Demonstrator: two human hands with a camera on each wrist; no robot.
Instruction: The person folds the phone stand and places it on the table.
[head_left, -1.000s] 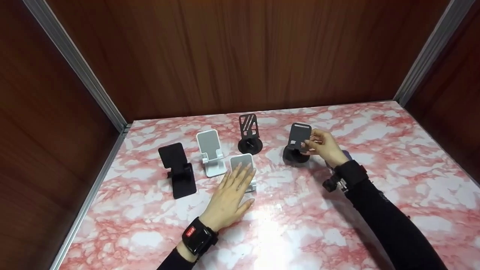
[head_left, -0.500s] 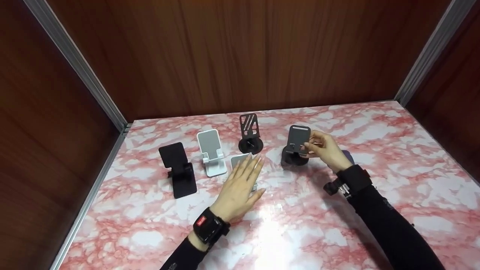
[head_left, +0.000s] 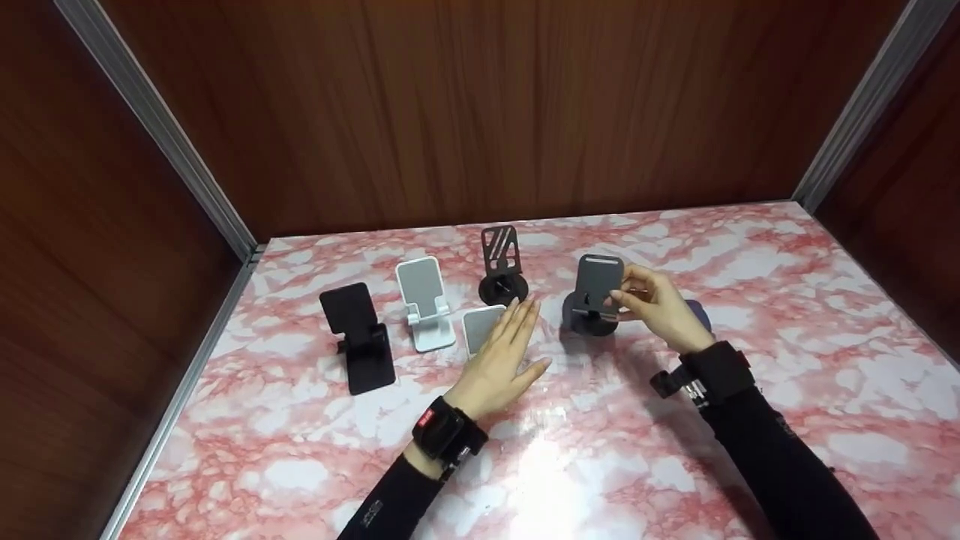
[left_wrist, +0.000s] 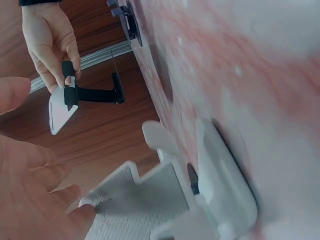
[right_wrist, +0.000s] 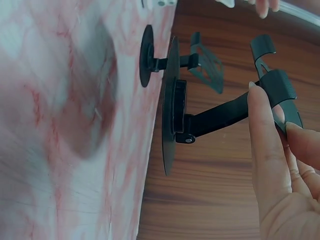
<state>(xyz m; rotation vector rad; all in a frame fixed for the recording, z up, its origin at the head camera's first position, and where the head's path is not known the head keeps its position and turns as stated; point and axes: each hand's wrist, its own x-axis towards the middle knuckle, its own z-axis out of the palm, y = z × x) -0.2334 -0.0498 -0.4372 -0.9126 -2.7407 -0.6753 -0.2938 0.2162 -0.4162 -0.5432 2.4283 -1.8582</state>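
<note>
Dark grey, with one slot near its top, the phone stand (head_left: 598,276) is in the right hand (head_left: 666,306), which pinches one side of its plate between thumb and fingers. Its round base (right_wrist: 170,112) hangs below the plate, lifted off the tabletop (head_left: 300,465), in front of the right fingertips. Behind the right wrist, partly hidden by it, lies a purple item (head_left: 699,312) too covered to make out.

The left hand (head_left: 493,371) grips nothing: its fingers point forward, straight and near one another, with the thumb spread away toward the right hand. Under and just beside those fingers stands the nearer white stand (head_left: 482,327) with a grey pad, partly covered by the hand; whether the fingertips touch it cannot be told. To the left hand's left is the farther white stand (head_left: 422,286), upright, and farther left a solid black stand (head_left: 362,339), its plate tilted back. Ahead of the left fingertips, well apart from the right hand, a black stand with diagonal slots (head_left: 504,278) rises on a disc.
</note>
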